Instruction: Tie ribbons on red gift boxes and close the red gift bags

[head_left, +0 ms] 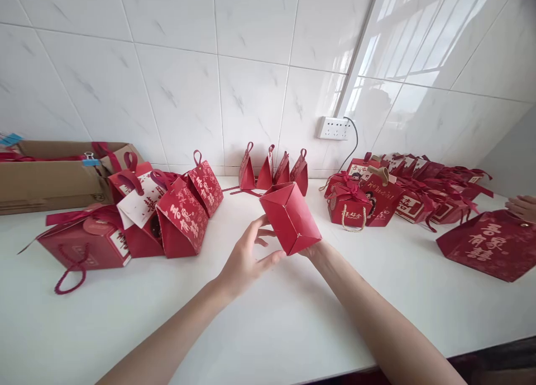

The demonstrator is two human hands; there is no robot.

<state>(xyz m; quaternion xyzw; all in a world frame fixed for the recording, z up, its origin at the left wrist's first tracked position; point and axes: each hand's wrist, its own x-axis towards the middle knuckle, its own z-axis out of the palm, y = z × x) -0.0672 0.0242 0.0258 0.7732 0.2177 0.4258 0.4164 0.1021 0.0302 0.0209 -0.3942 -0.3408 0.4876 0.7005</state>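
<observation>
In front of me, above the white table, a small red paper gift box [292, 220] is tilted with its folded, seamed base facing me. My left hand [247, 256] is at its left side, fingers curved to the edge and thumb at the lower corner. From the right, my right hand [312, 249] reaches behind the box and holds it; most of its fingers are hidden there. Beyond the box, several narrow red gift boxes with ribbon loops [266, 170] stand against the wall.
Left are patterned red gift boxes [183, 220], a rope-handled red box [79, 245] and an open cardboard carton [50, 178]. Several ribboned boxes [379, 198] crowd the right. Another person's hand [523, 207] rests on a large red box [488, 242]. A power strip [334, 128] hangs on the wall.
</observation>
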